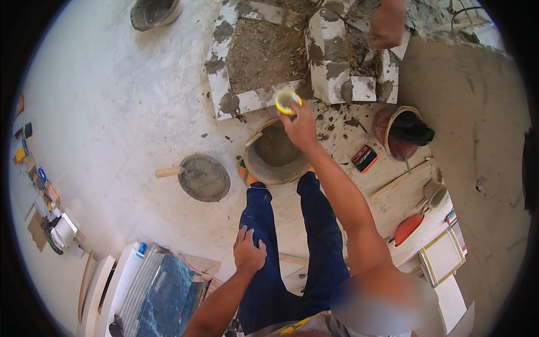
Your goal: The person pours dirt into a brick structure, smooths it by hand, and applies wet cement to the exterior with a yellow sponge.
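My right hand is stretched forward, its fingers closed on a small yellow-rimmed cup-like thing; whether it has a bottom I cannot tell. It is above the gap between a wide mortar tub and a low wall of white blocks joined with grey mortar. Wet-looking grey residue lines the tub, which stands at my feet. My left hand lies on my left thigh, fingers apart and holding nothing. At the upper right another person's closed hand is over the blocks; what it holds, if anything, is hidden.
A round mortar-covered pan with a wooden handle lies left of the tub. On the right are a red bucket with a black cloth, a black-and-orange box and a wooden board. Another bucket stands far left.
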### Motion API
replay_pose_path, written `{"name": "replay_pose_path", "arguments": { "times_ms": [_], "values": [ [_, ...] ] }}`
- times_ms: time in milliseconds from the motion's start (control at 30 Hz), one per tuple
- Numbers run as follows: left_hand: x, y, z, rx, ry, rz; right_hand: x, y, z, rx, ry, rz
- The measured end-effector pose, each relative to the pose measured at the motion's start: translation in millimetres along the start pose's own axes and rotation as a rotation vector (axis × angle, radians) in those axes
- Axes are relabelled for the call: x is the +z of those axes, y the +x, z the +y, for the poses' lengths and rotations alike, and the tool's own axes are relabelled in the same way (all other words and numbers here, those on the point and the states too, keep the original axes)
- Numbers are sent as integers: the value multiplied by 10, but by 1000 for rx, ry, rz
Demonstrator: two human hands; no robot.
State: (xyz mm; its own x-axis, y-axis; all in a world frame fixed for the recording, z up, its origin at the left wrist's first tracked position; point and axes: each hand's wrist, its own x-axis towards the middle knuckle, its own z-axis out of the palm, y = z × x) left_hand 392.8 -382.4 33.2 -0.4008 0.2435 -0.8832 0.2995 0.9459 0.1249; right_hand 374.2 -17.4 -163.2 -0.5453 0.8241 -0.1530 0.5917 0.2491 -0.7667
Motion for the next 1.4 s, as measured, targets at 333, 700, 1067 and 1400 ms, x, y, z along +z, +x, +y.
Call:
{"name": "replay_pose_path", "arguments": {
  "times_ms": [333,700,1067,1400],
  "values": [
    [-54,24,49,-7,-14,-24,443,1515,36,328,-213,50],
    [-55,19,36,10,-10,-16,433,1196,-273,103,-391,-180],
    [-23,16,-24,-10,-5,-14,219,-1023,-11,-82,45,-129],
    [-43,50,5,28,41,2,904,-1368,993,-49,-845,-497]
  ]
}}
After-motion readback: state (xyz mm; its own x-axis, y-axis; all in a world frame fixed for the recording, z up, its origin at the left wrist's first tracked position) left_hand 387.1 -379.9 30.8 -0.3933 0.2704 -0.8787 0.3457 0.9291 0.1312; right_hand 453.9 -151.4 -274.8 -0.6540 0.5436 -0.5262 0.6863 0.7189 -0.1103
